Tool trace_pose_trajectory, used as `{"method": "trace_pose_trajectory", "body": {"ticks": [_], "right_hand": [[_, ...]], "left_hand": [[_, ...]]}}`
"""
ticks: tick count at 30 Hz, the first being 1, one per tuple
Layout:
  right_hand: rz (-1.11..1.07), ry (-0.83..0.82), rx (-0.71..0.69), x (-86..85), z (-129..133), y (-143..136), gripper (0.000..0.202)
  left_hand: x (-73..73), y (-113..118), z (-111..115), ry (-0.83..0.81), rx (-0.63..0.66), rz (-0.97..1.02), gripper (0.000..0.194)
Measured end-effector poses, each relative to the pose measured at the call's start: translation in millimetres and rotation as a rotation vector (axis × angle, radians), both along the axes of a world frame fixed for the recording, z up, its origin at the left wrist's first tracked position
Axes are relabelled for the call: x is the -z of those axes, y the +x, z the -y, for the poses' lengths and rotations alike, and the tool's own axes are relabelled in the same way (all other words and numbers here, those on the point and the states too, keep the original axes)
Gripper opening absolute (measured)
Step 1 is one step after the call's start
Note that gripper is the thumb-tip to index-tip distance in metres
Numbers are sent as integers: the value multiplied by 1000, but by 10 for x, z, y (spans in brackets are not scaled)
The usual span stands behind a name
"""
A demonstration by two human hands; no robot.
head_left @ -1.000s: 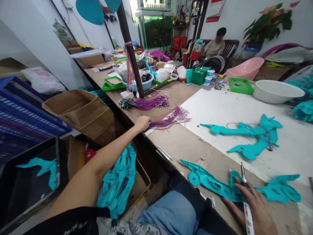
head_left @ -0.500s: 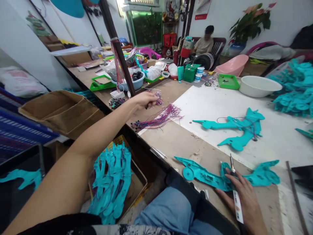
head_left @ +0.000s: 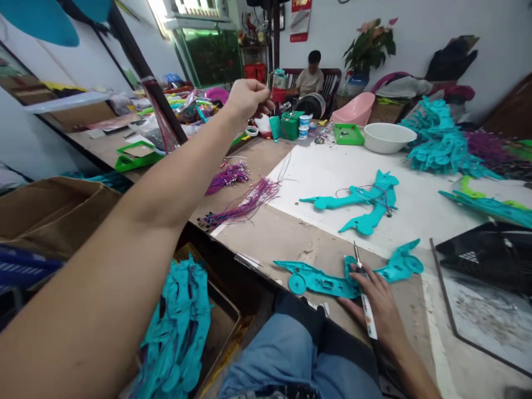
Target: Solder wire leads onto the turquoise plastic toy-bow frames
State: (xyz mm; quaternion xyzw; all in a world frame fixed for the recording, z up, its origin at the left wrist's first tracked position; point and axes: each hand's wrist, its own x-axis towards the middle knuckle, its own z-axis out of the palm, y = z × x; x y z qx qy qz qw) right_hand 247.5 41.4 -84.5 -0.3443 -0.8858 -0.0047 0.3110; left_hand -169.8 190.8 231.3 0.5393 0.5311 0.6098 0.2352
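Observation:
My left hand point(head_left: 251, 100) is raised over the far part of the table, its fingertips pinched together. What they hold is too small and blurred to make out. Below it lie two bundles of thin purple-red wires, one farther off point(head_left: 230, 176) and one nearer point(head_left: 253, 199). My right hand point(head_left: 372, 293) grips a soldering iron point(head_left: 368, 313) with a white-and-black handle, its metal tip pointing up and away. The same hand rests on a long teal plastic piece point(head_left: 324, 282). Beyond lies a teal forked assembly point(head_left: 369, 199) with a thin wire across it, on white sheeting.
Teal parts point(head_left: 178, 327) fill a crate at my left knee. Behind stand a white basin point(head_left: 388, 137), a green tray point(head_left: 348, 134) and a teal pile point(head_left: 440, 138). A dark post point(head_left: 145, 72) rises at left. A person point(head_left: 311, 80) sits at the back.
My left hand has risen up and away from the wire bundles, still pinched. My right hand keeps the soldering iron on the teal piece. The view has turned to the right.

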Motion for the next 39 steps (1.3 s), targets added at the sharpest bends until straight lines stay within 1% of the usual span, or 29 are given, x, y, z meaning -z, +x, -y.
{"method": "trace_pose_trajectory", "body": {"ticks": [4,6,7,8,10,13,15,17,19,21,23,24,26,29,31,32,34,35,37,39], "right_hand": [[3,-1,-4,7,-4,-1,41],[1,-7,-1,11,-3,-2,41],[-1,-10,4,14,-2,-3,41],[-2,-11,5,16,-1,-4,40],[-2,-3,4,22,-1,-7,40],[1,-2,3,28,-9,-6,42],[4,-6,9,33,-18,-5,43],[-2,-9,22,43,-26,-5,43],[-3,-15,22,55,-28,-6,42],[-21,-28,19,55,-16,-3,41],[-73,-50,16,14,11,4,41],[-120,-65,33,-30,26,7,39],[-234,-104,97,-182,47,-3,33],[-436,-156,248,-540,0,-119,30],[-565,-229,311,-807,-101,-300,30],[-638,-265,289,-930,-167,-422,31],[-817,-348,108,-1130,-307,-709,42],[-859,-417,-4,-1202,-370,-861,47],[-896,-535,-142,-1293,-460,-1150,54],[-882,-626,-208,-1323,-493,-1382,55]], "left_hand": [[109,-58,-20,-47,-156,-141,24],[144,-99,-14,-37,-192,-227,28],[138,-111,-5,-23,-199,-255,30],[114,-114,10,-9,-202,-275,31],[17,-88,57,26,-202,-260,29],[-141,13,155,142,-161,-193,18],[-155,87,213,129,-104,-248,18],[-71,135,243,4,-56,-319,21],[61,141,246,-122,-53,-343,24],[174,122,239,-163,-79,-318,24],[233,110,251,-157,-92,-258,22],[242,119,270,-146,-81,-217,20],[234,180,338,-142,-11,-116,17],[199,371,505,-174,135,-3,14],[192,535,641,-199,206,23,13],[198,620,712,-204,232,24,12],[232,778,851,-204,292,24,10],[257,849,916,-207,323,25,10],[310,965,1035,-216,381,35,11],[356,1038,1134,-221,417,58,13]]}}
